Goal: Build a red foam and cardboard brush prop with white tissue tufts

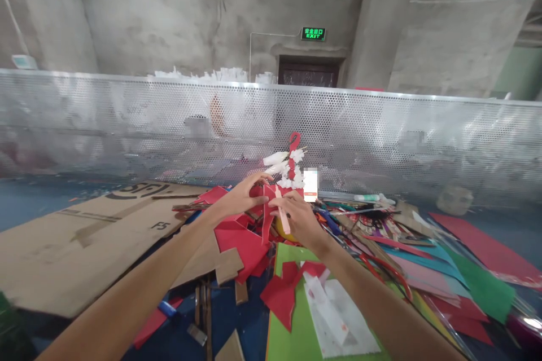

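Observation:
My left hand (249,196) is closed, its thumb and fingers pinching the edge of a red felt-like sheet (266,220). Close beside it, my right hand (296,215) grips a slim pale pink pen-like stick (282,213), whose upper end lies against the red piece. Just beyond both hands stands a red strip with a looped top (294,140), with white fluffy clusters (292,181) around it. Something yellow shows partly beneath my right hand. More red cut pieces (243,242) lie below my left hand.
Cardboard (97,242) covers the left side. A green sheet (283,304) bears red scraps and white paper (339,316). Coloured sheets (427,265), red-handled scissors (393,271) and tools crowd the right. A phone (310,185) leans near a perforated metal screen (359,135).

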The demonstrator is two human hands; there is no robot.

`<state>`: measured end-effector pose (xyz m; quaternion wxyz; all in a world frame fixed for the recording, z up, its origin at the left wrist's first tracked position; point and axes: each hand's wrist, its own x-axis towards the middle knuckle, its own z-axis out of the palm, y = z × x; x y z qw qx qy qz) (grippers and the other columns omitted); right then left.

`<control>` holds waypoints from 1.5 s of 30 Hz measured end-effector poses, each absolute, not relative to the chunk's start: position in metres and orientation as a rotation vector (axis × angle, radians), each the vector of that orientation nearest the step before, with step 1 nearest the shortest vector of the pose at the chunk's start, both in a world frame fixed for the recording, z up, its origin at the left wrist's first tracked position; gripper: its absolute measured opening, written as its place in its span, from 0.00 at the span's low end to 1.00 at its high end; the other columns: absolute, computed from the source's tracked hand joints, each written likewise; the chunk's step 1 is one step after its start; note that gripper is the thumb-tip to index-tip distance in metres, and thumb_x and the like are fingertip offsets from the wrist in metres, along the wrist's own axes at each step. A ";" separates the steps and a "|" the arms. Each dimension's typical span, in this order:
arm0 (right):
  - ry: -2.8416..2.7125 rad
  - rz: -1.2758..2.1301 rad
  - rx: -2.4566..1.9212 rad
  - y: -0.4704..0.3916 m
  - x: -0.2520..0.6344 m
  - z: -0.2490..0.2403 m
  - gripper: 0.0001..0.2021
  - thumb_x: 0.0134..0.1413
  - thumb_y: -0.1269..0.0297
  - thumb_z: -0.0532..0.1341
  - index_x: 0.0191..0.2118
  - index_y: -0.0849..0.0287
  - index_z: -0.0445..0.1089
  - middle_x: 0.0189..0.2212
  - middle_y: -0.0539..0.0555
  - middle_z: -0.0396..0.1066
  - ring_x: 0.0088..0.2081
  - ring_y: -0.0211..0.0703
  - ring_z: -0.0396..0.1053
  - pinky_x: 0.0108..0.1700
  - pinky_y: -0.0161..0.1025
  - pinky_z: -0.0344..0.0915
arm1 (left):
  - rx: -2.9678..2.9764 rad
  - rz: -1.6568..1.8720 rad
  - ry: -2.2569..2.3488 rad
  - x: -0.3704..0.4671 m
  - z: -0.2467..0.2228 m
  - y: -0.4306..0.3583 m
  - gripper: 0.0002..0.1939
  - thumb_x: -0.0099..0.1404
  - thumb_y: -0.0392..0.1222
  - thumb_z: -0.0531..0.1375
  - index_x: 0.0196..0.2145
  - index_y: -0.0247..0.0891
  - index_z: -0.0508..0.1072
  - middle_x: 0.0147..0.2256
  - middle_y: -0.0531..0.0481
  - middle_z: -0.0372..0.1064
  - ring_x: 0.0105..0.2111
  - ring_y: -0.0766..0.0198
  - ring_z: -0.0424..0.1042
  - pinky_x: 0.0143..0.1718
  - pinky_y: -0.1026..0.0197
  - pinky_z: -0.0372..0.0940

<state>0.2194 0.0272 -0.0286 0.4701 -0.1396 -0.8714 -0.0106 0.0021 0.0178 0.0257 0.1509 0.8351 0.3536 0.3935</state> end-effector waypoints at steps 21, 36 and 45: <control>-2.138 -0.128 -0.238 0.022 0.226 -0.047 0.14 0.64 0.73 0.55 0.51 0.54 0.71 0.32 0.54 0.70 0.38 0.47 0.65 0.40 0.42 0.66 | 2.384 1.149 1.001 0.000 0.024 0.020 0.20 0.62 0.45 0.65 0.51 0.42 0.68 0.51 0.44 0.66 0.53 0.54 0.66 0.60 0.46 0.57; -1.894 0.265 -0.579 -0.008 0.236 -0.046 0.09 0.61 0.69 0.58 0.45 0.56 0.71 0.38 0.55 0.77 0.37 0.43 0.76 0.42 0.40 0.73 | 2.393 1.141 1.033 0.001 0.022 0.020 0.21 0.62 0.42 0.62 0.53 0.44 0.66 0.51 0.46 0.67 0.54 0.55 0.66 0.60 0.46 0.57; -1.912 0.237 -0.622 -0.003 0.236 -0.053 0.07 0.60 0.69 0.58 0.44 0.56 0.69 0.38 0.54 0.76 0.38 0.44 0.76 0.42 0.39 0.72 | 2.407 1.141 1.042 0.000 0.022 0.023 0.22 0.62 0.42 0.63 0.53 0.43 0.65 0.50 0.47 0.67 0.54 0.56 0.66 0.61 0.48 0.57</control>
